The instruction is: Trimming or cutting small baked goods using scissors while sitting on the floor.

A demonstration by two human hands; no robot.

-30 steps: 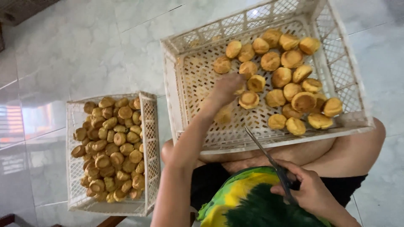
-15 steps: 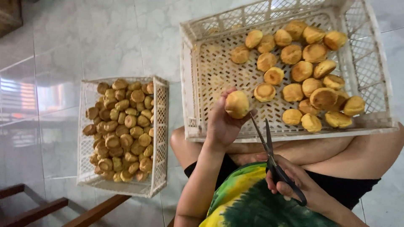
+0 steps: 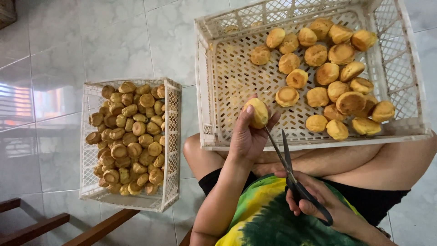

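My left hand (image 3: 248, 139) holds a small round golden pastry puff (image 3: 257, 112) upright between thumb and fingers, over the near edge of a large white plastic crate (image 3: 207, 82) resting on my legs. My right hand (image 3: 321, 205) grips black-handled scissors (image 3: 291, 175), blades parted and pointing up toward the puff, the tips just below it. Several more puffs (image 3: 327, 77) lie in the right half of that crate.
A smaller white crate (image 3: 172, 136) heaped with darker puffs stands on the pale tiled floor (image 3: 91, 41) to my left. Brown wooden bars (image 3: 68, 228) cross the lower left corner. My crossed legs and green-yellow shirt fill the bottom.
My left hand took a puff from the big crate and brought it back toward me. The scissors rose and opened close under the puff.
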